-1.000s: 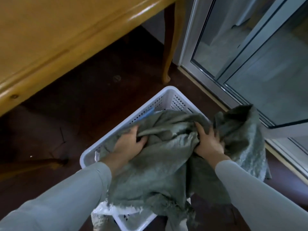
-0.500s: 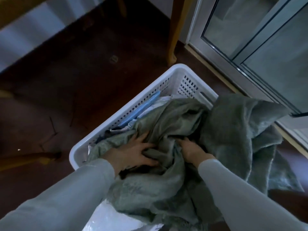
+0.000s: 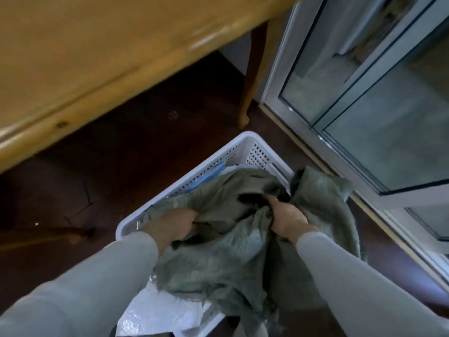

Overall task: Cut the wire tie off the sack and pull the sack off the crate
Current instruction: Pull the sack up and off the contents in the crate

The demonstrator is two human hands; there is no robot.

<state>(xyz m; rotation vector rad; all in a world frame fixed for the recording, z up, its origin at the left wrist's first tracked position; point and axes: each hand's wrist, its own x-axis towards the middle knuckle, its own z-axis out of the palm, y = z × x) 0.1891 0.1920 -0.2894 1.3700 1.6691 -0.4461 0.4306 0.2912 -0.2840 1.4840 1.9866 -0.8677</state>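
The sack [image 3: 218, 254] lies bunched over the near half of the crate [image 3: 245, 142] and spills past the crate's right wall toward the glass door [image 3: 364, 105]; the crate's far corner is uncovered. At the crate's left rim, the left hand [image 3: 175, 222] has its fingers clenched into a fold of the sack. Over the crate's right side, the right hand [image 3: 286, 220] seems to grasp another fold, though its fingertips are buried in cloth and the picture is blurred. No wire tie shows.

A hard pull could catch the sack on the crate's near corner and drag or tip the crate. The blue sheet [image 3: 211, 175] and the white plastic [image 3: 155, 314] inside could come out with the cloth. The frayed near edge might tear.
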